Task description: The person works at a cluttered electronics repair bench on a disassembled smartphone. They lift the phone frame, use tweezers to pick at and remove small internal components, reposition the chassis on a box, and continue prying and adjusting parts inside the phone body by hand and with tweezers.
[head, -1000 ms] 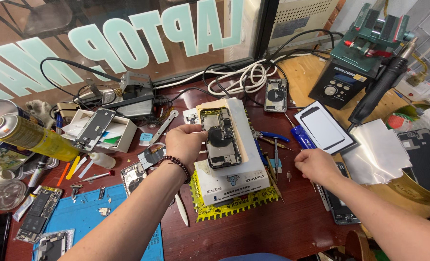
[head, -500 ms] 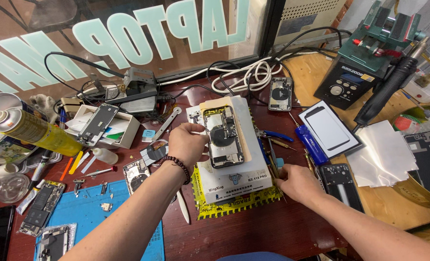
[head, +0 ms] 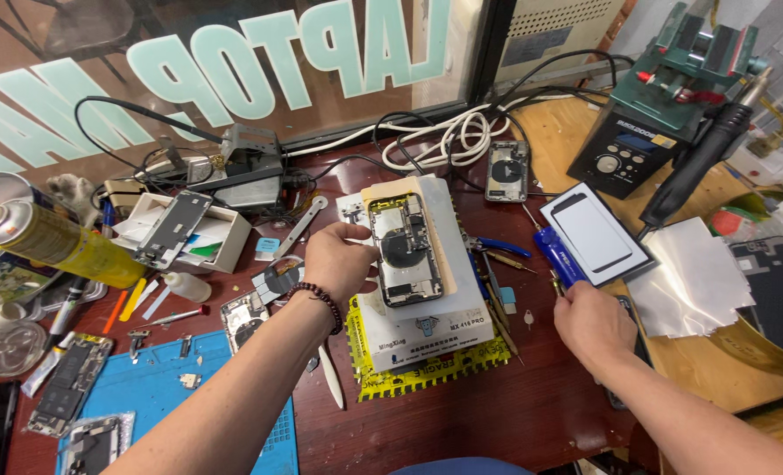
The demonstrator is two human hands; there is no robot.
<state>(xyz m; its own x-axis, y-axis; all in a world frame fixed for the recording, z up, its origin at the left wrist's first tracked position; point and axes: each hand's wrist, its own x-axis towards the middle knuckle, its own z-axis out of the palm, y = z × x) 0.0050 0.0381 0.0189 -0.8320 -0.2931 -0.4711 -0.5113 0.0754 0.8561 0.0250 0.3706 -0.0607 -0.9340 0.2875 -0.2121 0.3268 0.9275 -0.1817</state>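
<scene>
An opened phone body (head: 405,251) with bare inner parts lies on a white block (head: 427,330), which rests on a yellow mat (head: 418,369). My left hand (head: 339,262), a bead bracelet on its wrist, pinches the phone's left edge. To the right, my right hand (head: 594,327) is closed around the lower end of a blue-handled screwdriver (head: 554,251). The handle points up and to the left, beside a white screen panel (head: 594,233).
Small hand tools (head: 495,264) lie between the block and my right hand. A hot-air station (head: 638,149) stands at the back right, and white cables (head: 444,132) and another phone back (head: 506,171) at the back. At left are a yellow spray can (head: 57,246), a white box (head: 224,237) and a blue mat (head: 171,396).
My right hand swung left toward the tools by the block, then drew back right and closed on the blue screwdriver. My left hand stayed on the phone.
</scene>
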